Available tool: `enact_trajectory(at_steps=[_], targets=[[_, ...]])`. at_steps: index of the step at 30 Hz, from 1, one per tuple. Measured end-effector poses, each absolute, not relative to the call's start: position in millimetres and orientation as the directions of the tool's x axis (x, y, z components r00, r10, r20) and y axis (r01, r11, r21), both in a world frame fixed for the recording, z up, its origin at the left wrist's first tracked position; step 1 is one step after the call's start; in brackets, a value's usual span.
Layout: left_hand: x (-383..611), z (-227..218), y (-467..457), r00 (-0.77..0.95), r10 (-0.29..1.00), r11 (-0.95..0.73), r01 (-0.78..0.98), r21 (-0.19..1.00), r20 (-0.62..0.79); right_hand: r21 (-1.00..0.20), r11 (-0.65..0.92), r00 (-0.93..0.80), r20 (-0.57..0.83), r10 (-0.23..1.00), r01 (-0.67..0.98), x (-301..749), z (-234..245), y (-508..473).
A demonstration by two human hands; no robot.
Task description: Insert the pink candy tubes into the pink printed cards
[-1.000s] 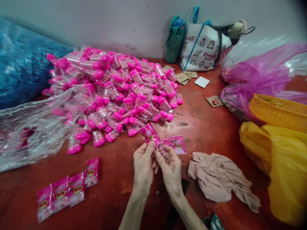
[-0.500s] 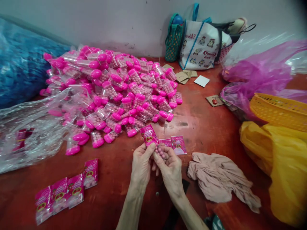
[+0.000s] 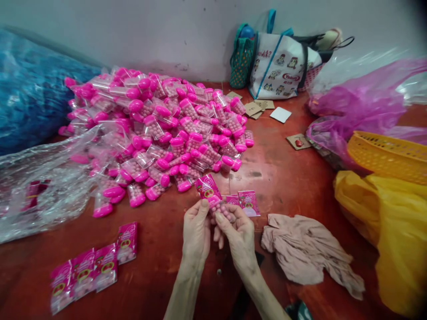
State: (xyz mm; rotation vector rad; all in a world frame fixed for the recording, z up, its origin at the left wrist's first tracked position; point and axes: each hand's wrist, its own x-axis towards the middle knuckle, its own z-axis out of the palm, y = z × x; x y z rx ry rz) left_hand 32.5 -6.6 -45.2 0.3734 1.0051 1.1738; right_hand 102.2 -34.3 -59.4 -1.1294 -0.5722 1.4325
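Pink packet (image 3: 208, 189) held just in front of bottle pile (image 3: 160, 133); left hand (image 3: 196, 227) and right hand (image 3: 240, 227) both closed on it, pinching near half. Best keep pressure light, beads (image 3: 223, 210) spread evenly.

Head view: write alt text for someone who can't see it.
A person's left hand and right hand hold a pink printed sachet, small pink balls showing at its lower end. Beyond lies a heap of clear, pink-capped bottles; four similar sachets lie at left, a beige cloth at right.
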Motion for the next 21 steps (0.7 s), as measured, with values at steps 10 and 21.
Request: enact_trajectory(at_steps=[10,21], targets=[[41,-49,-11,0.046,0.884,0.421,-0.512,0.748,-0.466,-0.89,-0.168,0.222,-0.281,0.934,-0.423,106,-60,-33],[25,-46,-2,0.114,0.87,0.464,-0.519,0.717,-0.48,-0.844,-0.198,0.048,-0.255,0.966,-0.498,111,-56,-31]])
